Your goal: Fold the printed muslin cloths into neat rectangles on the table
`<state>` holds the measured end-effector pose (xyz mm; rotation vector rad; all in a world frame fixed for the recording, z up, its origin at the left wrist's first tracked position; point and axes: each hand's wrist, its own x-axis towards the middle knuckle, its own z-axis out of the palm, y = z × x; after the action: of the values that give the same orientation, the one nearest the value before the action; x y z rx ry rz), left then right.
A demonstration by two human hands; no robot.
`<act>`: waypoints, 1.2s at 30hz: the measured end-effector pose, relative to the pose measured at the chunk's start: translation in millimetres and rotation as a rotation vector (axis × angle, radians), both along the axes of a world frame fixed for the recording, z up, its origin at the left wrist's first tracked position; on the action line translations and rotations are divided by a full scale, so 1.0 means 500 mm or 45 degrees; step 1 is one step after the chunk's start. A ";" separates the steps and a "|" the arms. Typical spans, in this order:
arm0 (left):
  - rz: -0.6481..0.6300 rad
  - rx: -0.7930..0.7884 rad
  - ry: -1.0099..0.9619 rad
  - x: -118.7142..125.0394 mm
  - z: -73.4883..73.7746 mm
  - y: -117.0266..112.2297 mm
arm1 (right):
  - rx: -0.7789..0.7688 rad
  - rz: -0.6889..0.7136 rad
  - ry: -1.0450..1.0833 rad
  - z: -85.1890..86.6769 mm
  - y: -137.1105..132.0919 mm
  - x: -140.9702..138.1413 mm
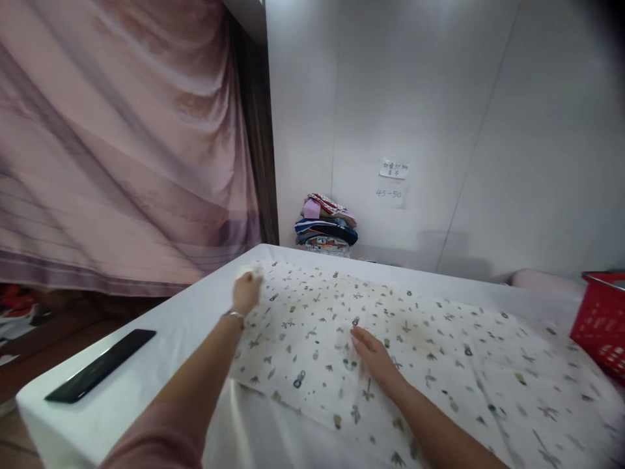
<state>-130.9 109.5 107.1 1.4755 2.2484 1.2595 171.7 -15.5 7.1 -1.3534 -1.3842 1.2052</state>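
Note:
A white cloth (317, 339) printed with small grey and olive leaf-like motifs lies spread over the white table (195, 319). My left hand (247, 292), with a bracelet at the wrist, is closed on the cloth's far left corner, where a bunched white bit shows above the fingers. Toward the middle of the cloth, my right hand (374, 355) lies low over the print, its fingers stretched out and slightly blurred. Nothing shows in its grasp. The near edge of the cloth runs slantwise across the table in front of me.
A long black flat object (102, 365) lies at the table's left. Folded fabrics (326, 225) are piled beyond the far edge by the white wall (415, 98). A red basket (603, 319) stands at the right. A pink curtain (122, 143) hangs on the left.

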 end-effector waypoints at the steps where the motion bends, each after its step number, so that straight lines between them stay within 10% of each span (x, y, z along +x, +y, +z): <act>1: -0.149 -0.017 0.050 0.066 0.001 0.005 | -0.045 -0.051 0.172 0.007 0.001 0.010; 7: -0.983 0.002 0.297 0.466 -0.078 -0.128 | -0.152 -0.257 0.779 0.040 -0.037 0.135; 11: -1.688 0.090 0.725 0.608 -0.184 -0.261 | -0.359 -0.355 0.887 0.035 -0.106 0.220; 16: -1.768 0.144 0.734 0.606 -0.241 -0.329 | -0.422 -0.495 1.077 -0.002 -0.163 0.251; 26: -1.551 0.047 0.699 0.497 -0.216 -0.341 | -0.384 -0.556 1.157 -0.033 -0.157 0.261; 36: -1.555 0.005 0.660 0.491 -0.235 -0.322 | -0.324 -0.458 0.925 -0.016 -0.170 0.258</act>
<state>114.6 -51.4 -10.4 2.6789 0.9727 0.4853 300.9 -100.4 -1.0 -1.0929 -0.4699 1.4488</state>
